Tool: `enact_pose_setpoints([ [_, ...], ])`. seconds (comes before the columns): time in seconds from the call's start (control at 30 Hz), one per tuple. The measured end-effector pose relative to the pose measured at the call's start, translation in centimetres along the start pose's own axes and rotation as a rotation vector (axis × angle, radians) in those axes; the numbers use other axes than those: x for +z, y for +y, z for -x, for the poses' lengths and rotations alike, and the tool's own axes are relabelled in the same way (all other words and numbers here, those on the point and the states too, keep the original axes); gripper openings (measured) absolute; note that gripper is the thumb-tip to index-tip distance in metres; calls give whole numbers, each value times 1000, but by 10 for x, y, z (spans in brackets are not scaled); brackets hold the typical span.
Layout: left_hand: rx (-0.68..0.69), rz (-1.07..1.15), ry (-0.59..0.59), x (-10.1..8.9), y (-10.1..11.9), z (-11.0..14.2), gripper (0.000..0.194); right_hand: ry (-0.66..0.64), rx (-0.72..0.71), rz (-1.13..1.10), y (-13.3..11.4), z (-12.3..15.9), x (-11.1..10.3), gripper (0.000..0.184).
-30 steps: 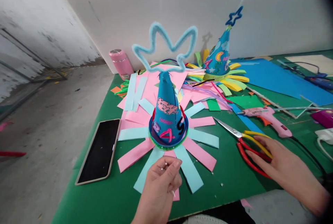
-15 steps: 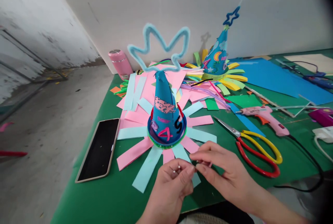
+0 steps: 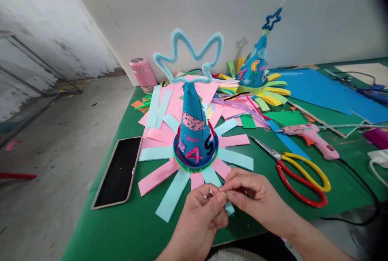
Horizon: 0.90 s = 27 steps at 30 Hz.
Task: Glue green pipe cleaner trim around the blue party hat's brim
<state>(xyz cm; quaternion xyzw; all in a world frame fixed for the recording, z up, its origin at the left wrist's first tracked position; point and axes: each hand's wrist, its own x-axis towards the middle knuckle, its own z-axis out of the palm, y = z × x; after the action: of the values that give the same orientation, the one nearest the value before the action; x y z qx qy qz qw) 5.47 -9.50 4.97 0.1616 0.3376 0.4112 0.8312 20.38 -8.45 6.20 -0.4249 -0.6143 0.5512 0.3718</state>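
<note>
Both my hands meet low in the middle, in front of a blue cone-shaped party hat (image 3: 194, 109). My left hand (image 3: 204, 210) is closed in a pinch, with a ring with small pearl-like beads on one finger. Against its thumb and fingertip, my right hand (image 3: 254, 198) pinches too. Whatever is between the fingertips is too small or hidden to make out. The hat stands upright, with a pink pig, letters and numbers stuck on it. Pink and light blue paper strips (image 3: 171, 200) fan out around its brim, and a light blue fuzzy pipe-cleaner star (image 3: 197, 56) tops it.
Scissors (image 3: 298, 172) with red and yellow handles and a pink glue gun (image 3: 315, 135) lie at right. A phone (image 3: 118, 172) lies at left. Behind stand a pink bottle (image 3: 143, 75) and a second decorated hat (image 3: 254, 64), among paper sheets on the green table (image 3: 81, 232).
My right hand's fingers have closed in on my left fingertips; before, they were a little more spread. The view has shifted slightly, and the hat stands in the same place.
</note>
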Motion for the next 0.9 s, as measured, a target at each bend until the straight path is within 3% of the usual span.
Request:
enact_pose_setpoints([
  [0.23,-13,-33,-4,-1,0,0,32,23,86,-90,1,0,8,21],
  [0.43,-41,1,-20,2,3,0,24,96,101,18,1,-1,11,23],
  [0.9,-57,-39,63,3,7,2,4,97,116,62,2,0,4,26],
])
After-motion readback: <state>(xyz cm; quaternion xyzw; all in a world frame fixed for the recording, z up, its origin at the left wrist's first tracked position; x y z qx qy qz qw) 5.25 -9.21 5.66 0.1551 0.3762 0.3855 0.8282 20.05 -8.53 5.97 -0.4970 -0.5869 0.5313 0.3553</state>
